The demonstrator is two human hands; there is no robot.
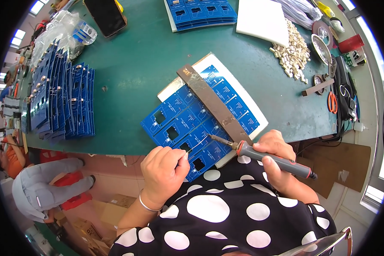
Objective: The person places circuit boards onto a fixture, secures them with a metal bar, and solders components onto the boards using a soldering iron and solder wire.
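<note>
At the board (191,118), we've got our left fingers (175,158) pinched on the wire (197,145), right fingers (275,146) wrapped round the iron (288,164).

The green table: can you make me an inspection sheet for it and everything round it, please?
Surface: green tabletop, with a few small marks.
Work things: blue circuit-board panel on a white foam pad, brown bar lying across the panel.
Clutter: pile of small pale parts, smartphone, plastic bottle, orange-handled scissors, blue board stack at the far edge.
Hands: left hand pinches solder wire; right hand grips the soldering iron, its tip close to the wire's end.
Cables: dark cables near the right edge; I can't trace the iron's cord.
Surroundings: person in grey clothes at left, cardboard boxes on the floor.
</note>
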